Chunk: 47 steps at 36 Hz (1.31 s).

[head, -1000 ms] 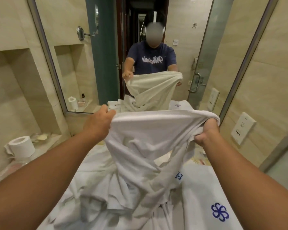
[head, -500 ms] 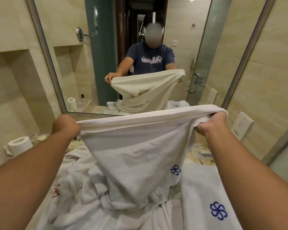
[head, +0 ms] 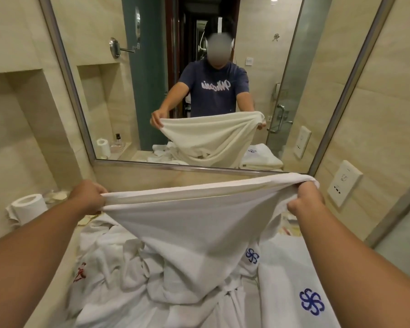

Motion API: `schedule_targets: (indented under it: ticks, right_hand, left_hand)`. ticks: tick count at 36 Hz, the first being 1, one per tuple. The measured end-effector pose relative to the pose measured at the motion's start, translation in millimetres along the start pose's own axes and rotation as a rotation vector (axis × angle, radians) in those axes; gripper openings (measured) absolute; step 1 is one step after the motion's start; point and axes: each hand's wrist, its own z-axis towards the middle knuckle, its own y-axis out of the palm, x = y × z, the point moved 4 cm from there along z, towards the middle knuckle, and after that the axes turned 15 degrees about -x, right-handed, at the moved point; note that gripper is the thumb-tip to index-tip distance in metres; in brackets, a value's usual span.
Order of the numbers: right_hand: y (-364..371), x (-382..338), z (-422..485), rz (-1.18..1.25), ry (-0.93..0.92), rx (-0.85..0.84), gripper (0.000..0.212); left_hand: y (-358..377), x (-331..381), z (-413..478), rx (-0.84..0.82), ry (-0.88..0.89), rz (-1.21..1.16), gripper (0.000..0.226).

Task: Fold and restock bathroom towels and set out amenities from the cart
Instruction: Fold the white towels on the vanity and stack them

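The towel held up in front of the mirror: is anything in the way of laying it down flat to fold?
Yes. The left hand and right hand grip the towel by its top edge, but a heap of crumpled towels lies directly beneath it, and a folded towel with a blue logo lies to the right.

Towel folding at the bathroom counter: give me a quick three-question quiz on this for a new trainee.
1. True or false: the left hand and the right hand both grip the top edge of the held towel.
2. On which side of the held towel does the toilet paper roll stand? A) the person's left B) the person's right C) underneath it
3. Fill in: the logo on the folded towel at lower right is ___ in colour.
Key: 1 true; 2 A; 3 blue.
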Motion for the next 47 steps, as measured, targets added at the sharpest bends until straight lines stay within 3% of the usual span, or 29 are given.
schedule_targets:
  ticks: [2, 4, 9, 15, 22, 26, 31, 35, 38, 42, 47]
  right_hand:
    - [-4.8, -5.9, -3.1, -0.03, -0.064, -0.025, 0.029]
    - [1.4, -8.3, -26.0, -0.111, -0.166, -0.092, 0.039]
    - [-0.5, -3.6, -31.5, -0.303, -0.168, 0.019, 0.024]
    - [-5.8, -4.9, -25.9, -0.567, -0.261, 0.013, 0.031]
    - [-22.1, -22.8, -27.3, -0.522, -0.345, 0.013, 0.016]
    - [-27.5, -28.6, -29.8, -0.424, -0.382, 0.061, 0.024]
    - [-31.7, -24.7, -27.3, -0.349, -0.37, 0.087, 0.072]
    - [-30.0, -21.4, -32.0, -0.312, -0.344, 0.075, 0.075]
    - [-29.1, -21.3, -27.8, -0.293, -0.318, 0.059, 0.08]
    - [-27.4, -22.7, -24.1, -0.318, -0.246, 0.027, 0.072]
    - [-31.3, -25.0, -15.7, -0.453, -0.159, -0.06, 0.062]
  left_hand:
    - [3.9, 0.2, -4.0, -0.101, 0.079, -0.089, 0.036]
    - [4.3, -2.2, 0.6, -0.095, 0.12, -0.127, 0.035]
    - [17.6, 5.7, -5.4, -0.104, 0.136, -0.053, 0.037]
    - [18.5, 11.1, -3.2, -0.078, 0.148, -0.078, 0.032]
    - [11.4, -3.1, -2.5, -0.016, 0.17, -0.084, 0.031]
    - [9.8, -3.6, -5.5, 0.003, 0.165, -0.193, 0.021]
    - [10.2, 1.7, -4.8, 0.024, 0.138, -0.284, 0.032]
    - [6.2, 2.6, -3.7, 0.046, 0.159, -0.176, 0.03]
    - [9.2, 10.7, -11.3, -0.047, 0.225, -0.03, 0.009]
    - [17.3, 20.6, -20.1, -0.229, 0.285, 0.255, 0.038]
    - [20.0, 21.2, -14.0, -0.174, 0.324, 0.444, 0.019]
